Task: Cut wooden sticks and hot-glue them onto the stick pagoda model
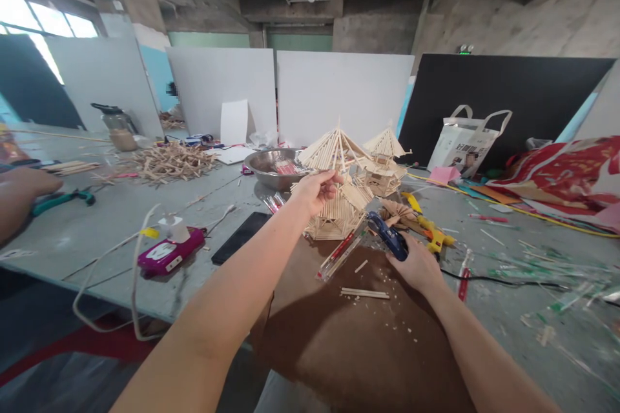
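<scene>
Tiered pale wooden-stick pavilion stands at brown board's far edge. Our left hand: fingers curled nearly closed in front, contents we cannot tell. Right hand: wrapped round dark-blue handled tool. Likely joining step; next calls for steadiness.

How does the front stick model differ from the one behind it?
The front model looks larger; the rear model looks smaller, perhaps from distance. The left hand hides part of the front model but none of the rear model. Both have pale sticks and pointed roofs.
</scene>
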Demonstrator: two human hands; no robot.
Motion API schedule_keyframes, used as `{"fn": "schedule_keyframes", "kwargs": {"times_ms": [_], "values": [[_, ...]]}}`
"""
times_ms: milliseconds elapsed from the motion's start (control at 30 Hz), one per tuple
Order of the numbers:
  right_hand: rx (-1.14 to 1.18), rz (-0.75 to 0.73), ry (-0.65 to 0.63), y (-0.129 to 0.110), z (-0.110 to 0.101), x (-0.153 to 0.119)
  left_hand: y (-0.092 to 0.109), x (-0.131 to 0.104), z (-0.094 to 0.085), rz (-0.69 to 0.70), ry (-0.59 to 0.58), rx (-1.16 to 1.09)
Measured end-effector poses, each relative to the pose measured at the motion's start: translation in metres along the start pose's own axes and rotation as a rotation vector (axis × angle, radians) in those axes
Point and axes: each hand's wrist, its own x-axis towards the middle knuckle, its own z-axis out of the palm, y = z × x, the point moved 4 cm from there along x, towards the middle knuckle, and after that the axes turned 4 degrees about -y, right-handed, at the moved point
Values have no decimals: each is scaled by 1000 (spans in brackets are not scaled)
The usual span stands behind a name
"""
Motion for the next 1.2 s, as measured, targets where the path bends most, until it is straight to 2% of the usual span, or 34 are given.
{"fn": "schedule_keyframes", "kwargs": {"times_ms": [167,433,833,1200], "values": [[5,-14,-2,2,2,1,-1,2,-4,-25,10,-46],[3,-9,-17,0,2,0,3,0,0,-26,56,-68],[-3,-25,-7,0,2,0,9,1,3,-55,44,-116],[10,-14,-11,1,2,0,8,6,3,-118,47,-55]]}}
